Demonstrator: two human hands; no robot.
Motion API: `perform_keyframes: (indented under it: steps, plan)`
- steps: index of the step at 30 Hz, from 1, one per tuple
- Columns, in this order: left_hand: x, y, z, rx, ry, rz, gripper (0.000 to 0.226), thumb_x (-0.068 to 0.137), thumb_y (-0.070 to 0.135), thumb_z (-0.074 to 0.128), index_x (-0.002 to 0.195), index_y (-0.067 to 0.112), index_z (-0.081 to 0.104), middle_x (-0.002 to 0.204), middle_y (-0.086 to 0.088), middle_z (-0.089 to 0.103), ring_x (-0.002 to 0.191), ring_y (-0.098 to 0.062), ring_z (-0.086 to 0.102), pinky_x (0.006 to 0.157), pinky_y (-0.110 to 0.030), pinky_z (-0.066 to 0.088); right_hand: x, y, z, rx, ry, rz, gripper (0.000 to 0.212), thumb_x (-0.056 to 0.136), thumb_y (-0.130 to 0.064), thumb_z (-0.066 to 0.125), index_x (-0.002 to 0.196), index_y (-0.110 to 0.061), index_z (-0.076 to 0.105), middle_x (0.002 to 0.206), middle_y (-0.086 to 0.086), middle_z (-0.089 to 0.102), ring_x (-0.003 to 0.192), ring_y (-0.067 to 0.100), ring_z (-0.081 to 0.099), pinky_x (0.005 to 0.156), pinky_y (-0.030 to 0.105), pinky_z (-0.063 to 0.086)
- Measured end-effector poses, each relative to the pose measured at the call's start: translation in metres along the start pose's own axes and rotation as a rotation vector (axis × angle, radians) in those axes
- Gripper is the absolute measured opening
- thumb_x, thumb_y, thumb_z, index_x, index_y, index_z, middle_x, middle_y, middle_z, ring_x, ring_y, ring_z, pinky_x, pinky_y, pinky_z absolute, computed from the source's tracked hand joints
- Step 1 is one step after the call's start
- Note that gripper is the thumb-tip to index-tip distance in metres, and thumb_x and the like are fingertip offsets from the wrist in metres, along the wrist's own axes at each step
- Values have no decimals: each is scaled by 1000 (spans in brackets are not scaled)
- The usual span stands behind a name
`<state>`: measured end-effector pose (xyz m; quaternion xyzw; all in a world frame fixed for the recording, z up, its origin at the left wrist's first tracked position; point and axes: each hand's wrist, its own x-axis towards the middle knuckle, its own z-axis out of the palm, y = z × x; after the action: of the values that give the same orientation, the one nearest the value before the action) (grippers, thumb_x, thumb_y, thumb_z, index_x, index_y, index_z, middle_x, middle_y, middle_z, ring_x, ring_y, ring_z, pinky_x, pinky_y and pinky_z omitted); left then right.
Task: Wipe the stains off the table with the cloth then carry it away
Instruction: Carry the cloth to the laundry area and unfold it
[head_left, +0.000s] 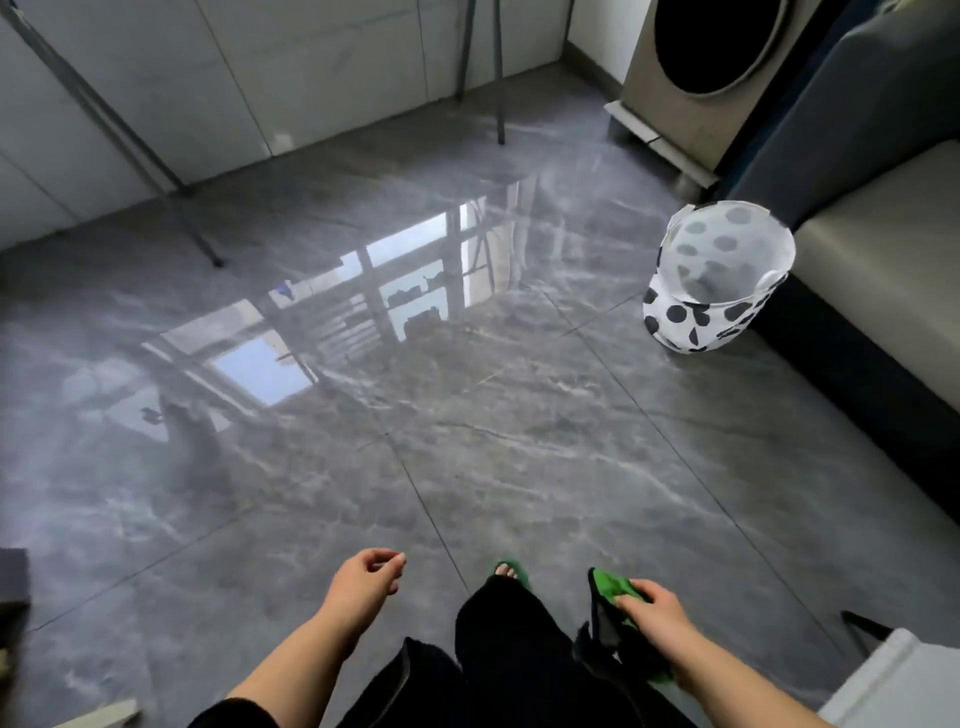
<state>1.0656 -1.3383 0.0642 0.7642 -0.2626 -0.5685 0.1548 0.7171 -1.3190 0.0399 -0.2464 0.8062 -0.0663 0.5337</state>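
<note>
Right hand (657, 605) fingers clamped over the cloth (615, 590): green top bunched under the fingertips, dark part hanging below the palm beside the leg. Left hand (363, 574) empty, fingers loosely curled, well apart from cloth. Both over glossy grey tile floor (519, 467). Spotted basket (711, 280) far ahead-right, against a bench (883, 249).

No readable text, label, brand, number or sign can be made out anywhere in the view. The basket (717, 275) at the right of the frame is marked only with black spots, and no lettering is seen on the front of the washer (691, 78) at the upper right.
</note>
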Motion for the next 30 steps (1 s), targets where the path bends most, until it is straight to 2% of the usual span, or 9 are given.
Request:
perform_keyframes:
  steps: [6, 9, 13, 17, 20, 22, 25, 28, 30]
  plan:
    - [65, 96, -16, 28, 28, -2, 22, 95, 27, 61, 109, 11, 64, 105, -6, 68, 81, -13, 65, 62, -24, 45, 64, -171, -15, 19, -50, -162, 24, 92, -22, 59, 115, -21, 57, 108, 5, 59, 96, 24, 57, 78, 33, 43]
    - [102, 148, -24, 29, 48, 9, 21, 95, 26, 61, 109, 10, 64, 104, -7, 68, 83, -16, 65, 65, -27, 44, 95, -248, -23, 67, -60, -241, 20, 91, -22, 59, 110, -25, 59, 104, 2, 62, 91, 20, 58, 75, 32, 45]
    - [159, 216, -31, 14, 67, 1, 24, 96, 26, 60, 111, 9, 64, 101, -7, 68, 77, -15, 64, 66, -28, 43, 137, -326, -34, 126, -70, -260, 24, 91, -25, 60, 116, -25, 58, 102, -3, 62, 91, 17, 59, 72, 31, 44]
    - [212, 285, -29, 64, 6, -45, 28, 95, 29, 61, 114, 9, 64, 108, -7, 66, 85, -15, 64, 65, -28, 45, 171, -373, -52, 169, -36, -157, 32, 92, -27, 60, 124, -25, 56, 107, -1, 61, 94, 18, 59, 74, 32, 45]
    - [246, 339, -21, 162, 0, -4, 28, 92, 26, 65, 114, 8, 65, 115, -12, 67, 98, -23, 64, 76, -31, 45, 192, -391, -72, 199, 24, -79, 35, 92, -28, 60, 127, -23, 56, 107, 0, 61, 91, 17, 58, 69, 31, 44]
    - [271, 380, -13, 245, -9, 30, 33, 92, 23, 66, 118, 4, 64, 117, -15, 67, 107, -27, 63, 81, -32, 45, 206, -401, -90, 219, 74, -34, 34, 92, -27, 61, 125, -21, 58, 104, 1, 62, 89, 18, 59, 70, 32, 45]
    - [304, 446, 5, 252, -26, 56, 35, 91, 24, 67, 119, 4, 64, 115, -16, 68, 106, -29, 63, 87, -36, 46, 229, -411, -121, 254, 137, 51, 33, 91, -25, 61, 123, -18, 59, 103, 3, 62, 90, 22, 59, 76, 34, 47]
    - [337, 515, 29, 202, -76, 68, 37, 91, 27, 67, 122, 8, 61, 117, -13, 66, 108, -28, 61, 87, -37, 46, 256, -422, -155, 286, 206, 141, 32, 91, -24, 62, 123, -17, 59, 100, 3, 62, 85, 20, 59, 71, 33, 44]
    - [361, 558, 49, 168, -104, 69, 40, 91, 27, 67, 124, 8, 59, 120, -13, 63, 109, -28, 60, 88, -36, 46, 279, -432, -178, 289, 218, 187, 31, 90, -23, 63, 120, -15, 60, 102, 7, 64, 88, 24, 60, 74, 34, 46]
